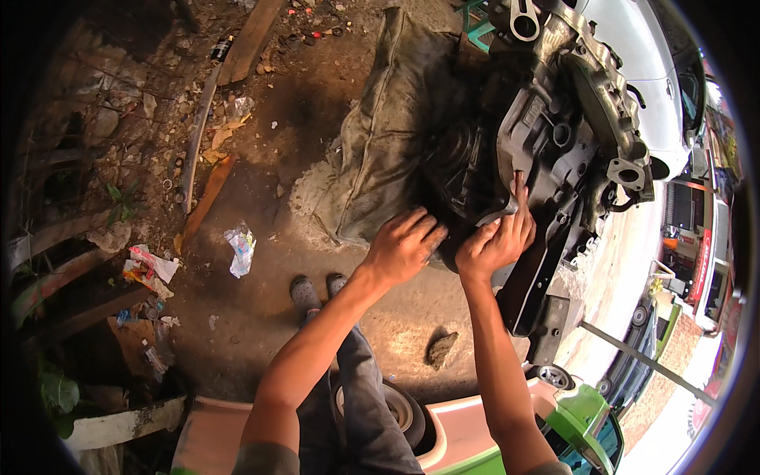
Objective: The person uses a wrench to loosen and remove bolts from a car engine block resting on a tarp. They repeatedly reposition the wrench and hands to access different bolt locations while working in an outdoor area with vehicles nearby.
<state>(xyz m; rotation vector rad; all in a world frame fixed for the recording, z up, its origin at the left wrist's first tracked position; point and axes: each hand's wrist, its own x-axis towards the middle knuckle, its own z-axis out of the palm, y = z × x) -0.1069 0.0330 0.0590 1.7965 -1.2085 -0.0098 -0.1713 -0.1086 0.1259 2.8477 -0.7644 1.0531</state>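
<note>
Engine: just right of dirty cloth. Left hand: near cloth's lower right corner, fingers curled; hold, cannot tell. Right hand: farther right of cloth, fingers mostly extended against engine; grip, cannot tell.

Hands x2: one left hand, one right hand. Engine x1, dirty cloth sheet x1, grey clogs x2, trouser legs x2, green stool x1, brownish lump x1. Litter at left: many pieces, too small to count.
</note>
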